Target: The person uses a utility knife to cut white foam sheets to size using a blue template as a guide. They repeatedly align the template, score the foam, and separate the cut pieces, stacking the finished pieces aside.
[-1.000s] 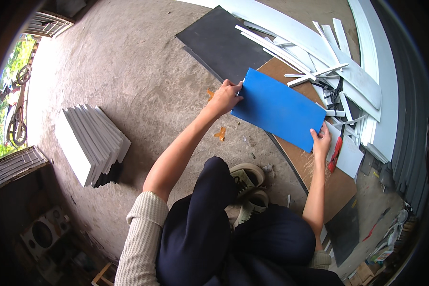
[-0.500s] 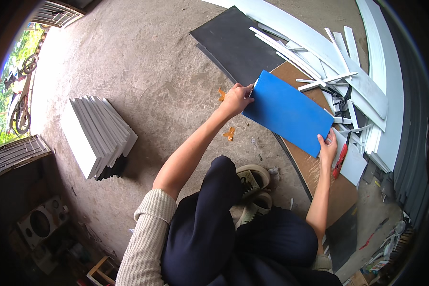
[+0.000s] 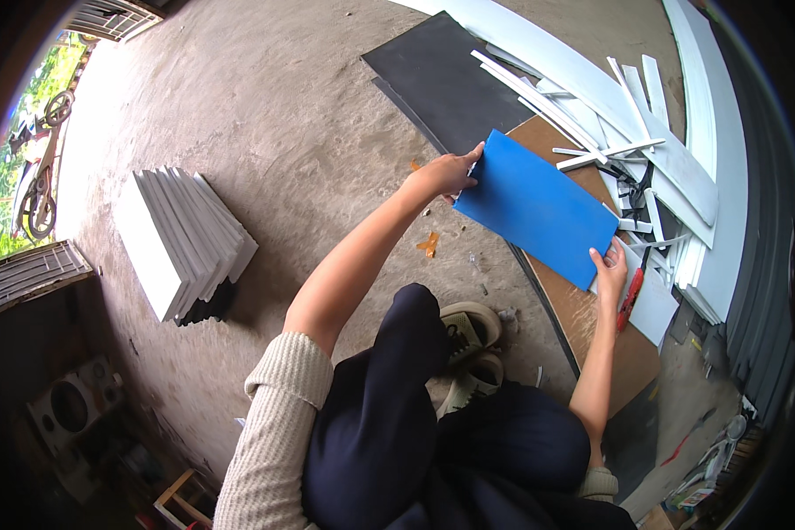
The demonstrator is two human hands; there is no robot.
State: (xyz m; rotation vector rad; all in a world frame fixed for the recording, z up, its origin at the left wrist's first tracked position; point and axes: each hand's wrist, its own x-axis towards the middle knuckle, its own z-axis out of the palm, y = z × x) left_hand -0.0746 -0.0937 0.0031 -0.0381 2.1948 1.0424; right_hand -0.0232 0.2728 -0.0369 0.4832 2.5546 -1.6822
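Note:
A flat rectangular blue board (image 3: pixel 539 208) is held between my two hands, tilted over the brown board (image 3: pixel 627 349) on the floor. My left hand (image 3: pixel 443 177) is closed at its far-left short edge, with the index finger and thumb apart along that edge; the other fingertips are partly hidden. At the near-right corner, my right hand (image 3: pixel 610 269) grips the board with the thumb on top and the fingers around the edge. Close beside the right hand lies a red-handled tool (image 3: pixel 630 300), across a pale offcut.
White strips and offcuts (image 3: pixel 583 115) lie heaped at the right, over long white panels (image 3: pixel 698 115). Dark sheets (image 3: pixel 459 79) lie beyond the blue board. A stack of white boards (image 3: pixel 181 238) stands at left. Orange tape scraps (image 3: pixel 428 245) lie on the concrete floor (image 3: pixel 283 115).
The fingers of my left hand have shifted along the blue board's edge, and the index finger is now more extended. My right hand keeps its grip at the corner; the view has moved slightly.

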